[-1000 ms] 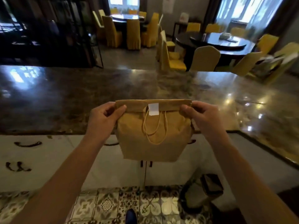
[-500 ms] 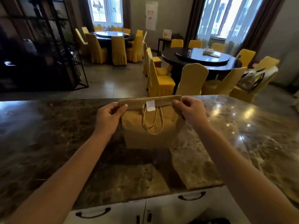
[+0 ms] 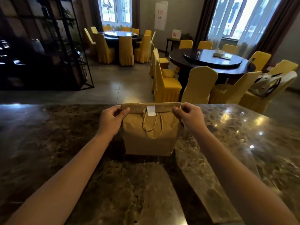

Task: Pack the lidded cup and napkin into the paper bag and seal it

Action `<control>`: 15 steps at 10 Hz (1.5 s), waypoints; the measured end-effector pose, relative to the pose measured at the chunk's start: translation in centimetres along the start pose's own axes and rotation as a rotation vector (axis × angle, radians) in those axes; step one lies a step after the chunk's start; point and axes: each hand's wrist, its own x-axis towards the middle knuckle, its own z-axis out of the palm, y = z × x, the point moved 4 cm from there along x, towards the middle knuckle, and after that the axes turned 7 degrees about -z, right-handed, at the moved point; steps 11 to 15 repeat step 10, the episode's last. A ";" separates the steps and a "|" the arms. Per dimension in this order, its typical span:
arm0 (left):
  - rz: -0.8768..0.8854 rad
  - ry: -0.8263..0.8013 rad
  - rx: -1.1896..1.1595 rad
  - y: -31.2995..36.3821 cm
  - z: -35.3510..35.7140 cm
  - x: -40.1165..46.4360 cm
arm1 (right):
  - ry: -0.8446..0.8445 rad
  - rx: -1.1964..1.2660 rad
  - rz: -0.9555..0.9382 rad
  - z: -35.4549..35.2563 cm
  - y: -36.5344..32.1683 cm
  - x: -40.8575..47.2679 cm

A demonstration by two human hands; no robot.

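A brown paper bag [image 3: 150, 143] stands upright on the dark marble counter [image 3: 65, 143], its top folded over toward me. A white sticker [image 3: 151, 110] sits across the fold at the middle, above the hanging twine handles [image 3: 152, 125]. My left hand [image 3: 112, 120] pinches the left end of the folded top, thumb in front. At the right end of the fold, my right hand [image 3: 189, 116] pinches the same way. The cup and napkin are not visible; the bag hides whatever is inside.
Beyond the counter's far edge is a dining room with round dark tables [image 3: 212, 60] and yellow-covered chairs [image 3: 165, 83]. A black metal shelf frame [image 3: 48, 46] stands at the back left. A white bag [image 3: 266, 83] lies on a chair at right.
The bag has gone from the counter's near edge, over the white drawers, to farther in on the marble top. Both hands kept their pinch on the folded top throughout.
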 end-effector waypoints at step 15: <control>-0.079 -0.080 0.123 -1.4 -1.5 1.1 | -0.123 -0.082 0.084 0.5 0.5 0.7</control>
